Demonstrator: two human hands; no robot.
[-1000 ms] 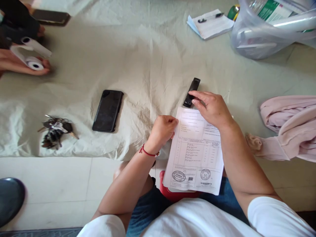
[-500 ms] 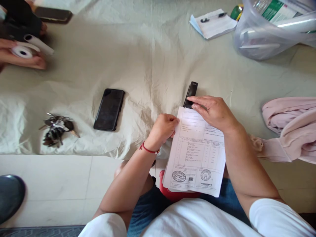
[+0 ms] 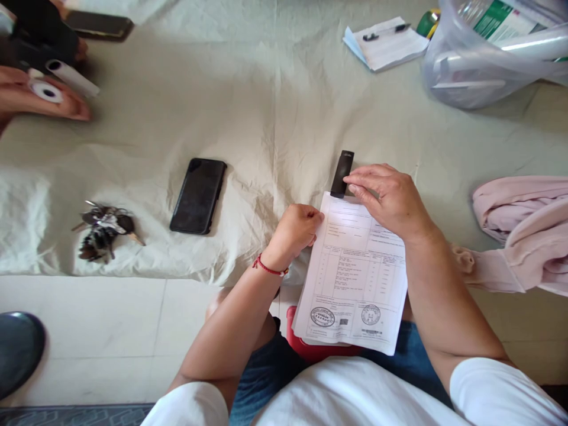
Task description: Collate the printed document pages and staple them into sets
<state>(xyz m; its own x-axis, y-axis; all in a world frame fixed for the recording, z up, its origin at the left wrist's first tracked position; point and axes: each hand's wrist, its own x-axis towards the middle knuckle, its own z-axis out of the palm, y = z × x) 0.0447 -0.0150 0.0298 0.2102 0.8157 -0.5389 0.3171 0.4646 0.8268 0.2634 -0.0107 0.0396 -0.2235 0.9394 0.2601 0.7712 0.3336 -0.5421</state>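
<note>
A stack of printed papers (image 3: pixel 350 272) with two round stamps near the bottom extends from the table edge over my lap. My left hand (image 3: pixel 298 228), a red bracelet at its wrist, pinches the stack's upper left edge. At the stack's top edge lies a black stapler (image 3: pixel 342 171), its near end right at the paper. My right hand (image 3: pixel 388 198) hovers over the upper right of the sheets with fingers extended and thumb apart. Its index fingertip is at the stapler's right side; whether it touches is unclear.
A black phone (image 3: pixel 198 195) and a bunch of keys (image 3: pixel 106 229) lie left. Another person's hand (image 3: pixel 66 109) holds a white roll. Pink cloth (image 3: pixel 523 228) is at right; a notepad with a pen (image 3: pixel 390 44) and a plastic bag (image 3: pixel 470 89) stand at the back.
My right fingers have shifted from on top of the stapler to its right side. The stapler has turned slightly, now showing its top. My left hand keeps its place on the papers.
</note>
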